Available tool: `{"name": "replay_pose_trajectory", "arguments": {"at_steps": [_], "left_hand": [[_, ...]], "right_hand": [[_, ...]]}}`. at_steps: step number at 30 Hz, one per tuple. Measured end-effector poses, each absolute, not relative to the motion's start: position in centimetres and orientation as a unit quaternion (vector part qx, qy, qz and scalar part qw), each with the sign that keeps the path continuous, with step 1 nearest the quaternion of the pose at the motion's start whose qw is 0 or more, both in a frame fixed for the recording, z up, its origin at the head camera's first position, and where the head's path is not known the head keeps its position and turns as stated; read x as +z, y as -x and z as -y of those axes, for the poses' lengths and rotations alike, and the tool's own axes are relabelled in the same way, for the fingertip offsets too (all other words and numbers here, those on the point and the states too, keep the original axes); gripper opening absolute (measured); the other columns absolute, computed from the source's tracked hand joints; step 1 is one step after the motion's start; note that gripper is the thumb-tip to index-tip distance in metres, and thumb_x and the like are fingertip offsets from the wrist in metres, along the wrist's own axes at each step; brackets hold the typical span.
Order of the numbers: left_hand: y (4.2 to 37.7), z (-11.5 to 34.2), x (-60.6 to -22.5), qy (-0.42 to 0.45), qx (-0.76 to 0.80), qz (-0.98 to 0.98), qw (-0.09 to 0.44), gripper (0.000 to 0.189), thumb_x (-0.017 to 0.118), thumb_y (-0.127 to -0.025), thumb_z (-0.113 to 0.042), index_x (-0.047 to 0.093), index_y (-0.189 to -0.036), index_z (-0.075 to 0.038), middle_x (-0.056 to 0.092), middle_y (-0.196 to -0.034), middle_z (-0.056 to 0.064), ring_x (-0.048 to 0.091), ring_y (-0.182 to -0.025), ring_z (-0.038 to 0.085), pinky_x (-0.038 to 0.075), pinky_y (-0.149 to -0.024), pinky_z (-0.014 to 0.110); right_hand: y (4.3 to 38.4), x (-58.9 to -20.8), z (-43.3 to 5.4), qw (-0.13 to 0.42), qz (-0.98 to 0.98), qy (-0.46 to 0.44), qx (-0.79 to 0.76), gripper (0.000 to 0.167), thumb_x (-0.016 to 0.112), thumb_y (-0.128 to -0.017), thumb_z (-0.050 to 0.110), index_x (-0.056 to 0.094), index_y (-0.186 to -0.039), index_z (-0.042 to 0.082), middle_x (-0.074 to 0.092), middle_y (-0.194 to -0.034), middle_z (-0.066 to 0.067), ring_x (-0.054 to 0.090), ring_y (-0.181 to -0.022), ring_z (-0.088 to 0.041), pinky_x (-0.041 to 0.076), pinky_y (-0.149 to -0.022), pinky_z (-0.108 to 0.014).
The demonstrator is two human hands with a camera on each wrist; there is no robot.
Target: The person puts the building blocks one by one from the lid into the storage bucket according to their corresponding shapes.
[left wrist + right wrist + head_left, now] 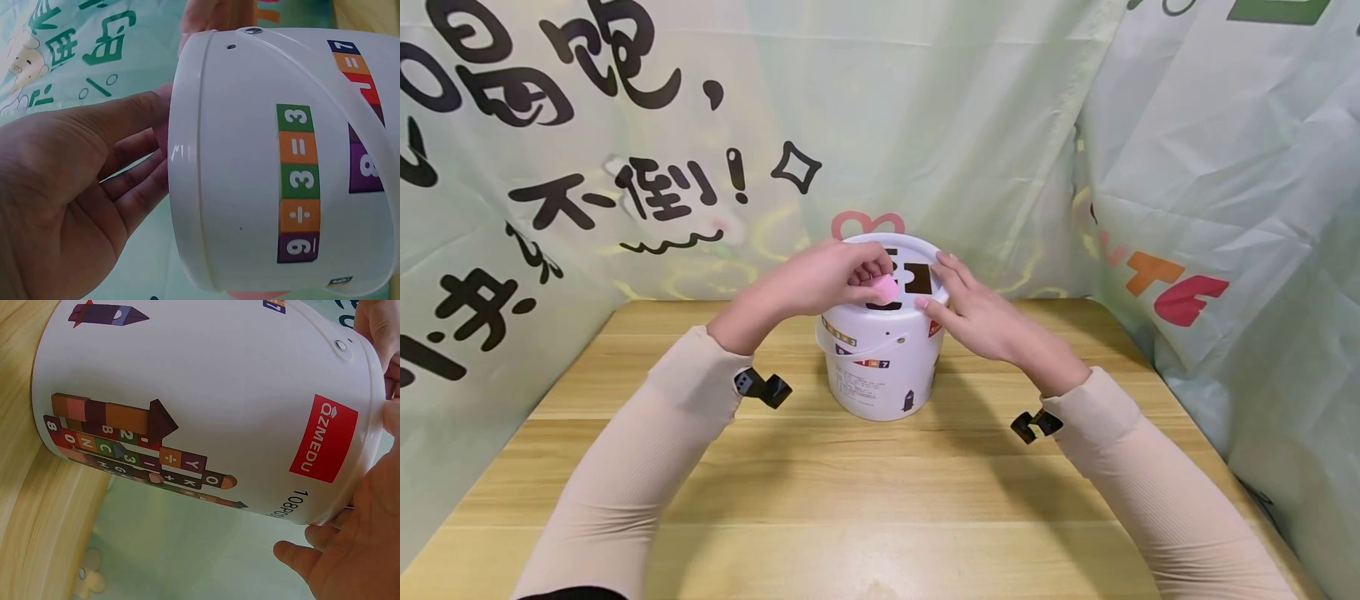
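A white bucket (868,379) stands upright on the table, its white lid (916,250) pierced by dark shaped openings. Over the lid my left hand (827,279) pinches a small pink block (886,288) between thumb and fingers, close to the openings. In the left wrist view the left hand (81,169) reaches to the lid side, and the bucket's rim hides most of the block. My right hand (981,312) rests on the lid's right edge with fingers extended. The right wrist view shows that hand (356,531) against the rim, beside a red label (325,439).
The wooden table (865,500) stretches in front of the bucket and to both sides. A thin white handle (859,354) hangs down the bucket's front. Printed fabric sheets (940,108) hang behind the table and along its sides.
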State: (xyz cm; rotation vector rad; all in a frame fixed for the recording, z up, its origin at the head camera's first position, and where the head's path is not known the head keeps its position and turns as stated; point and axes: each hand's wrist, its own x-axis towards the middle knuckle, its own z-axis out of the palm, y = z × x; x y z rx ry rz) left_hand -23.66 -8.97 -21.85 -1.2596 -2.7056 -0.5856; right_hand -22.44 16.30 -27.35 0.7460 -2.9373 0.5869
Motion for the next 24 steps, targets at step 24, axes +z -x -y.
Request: {"name": "replay_pose_trajectory", "arguments": {"at_steps": [24], "left_hand": [[24.09, 8.93, -22.46, 0.443, -0.176, 0.879, 0.02, 0.03, 0.07, -0.093, -0.018, 0.069, -0.119, -0.004, 0.071, -0.097, 0.003, 0.065, -0.089, 0.014, 0.052, -0.082, 0.031]], "right_hand": [[22.56, -27.54, -16.28, 0.031, 0.95, -0.246, 0.19, 0.084, 0.026, -0.097, 0.068, 0.015, -0.157, 0.011, 0.002, -0.164, -0.004, 0.004, -0.149, -0.026, 0.026, -0.112, -0.057]]}}
